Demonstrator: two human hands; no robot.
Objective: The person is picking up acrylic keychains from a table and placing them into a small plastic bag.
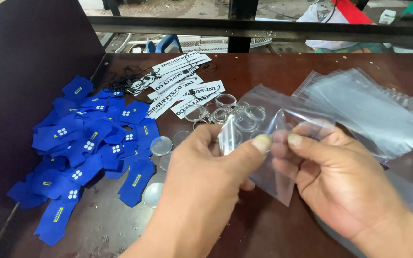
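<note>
Both hands fill the lower middle of the view, raised a little above the dark brown table. Between them is a small clear plastic bag, crumpled and partly see-through, hanging down to a corner below the fingers. Its upper edge is pinched by the left hand, thumb pressed forward against the film with the other fingers curled behind it. Opposite, the right hand grips the other side of the same edge, thumb on top and forefinger bent over the plastic, the remaining fingers folded loosely under the bag. The two thumbs sit just beside each other, nearly touching. Whether anything lies inside the bag cannot be told.

Beyond the fingers, a cluster of clear round keychain blanks with metal rings lies on the table. A few loose clear discs rest just left of the left hand, one near the wrist. Farther left, a heap of blue fabric tags with small white and yellow marks spreads across the table against a dark side panel. White printed paper hang tags with thin black cords lie fanned out near the back edge. To the right, a stack of flat clear plastic bags lies overlapping, well apart from the blue heap.
</note>
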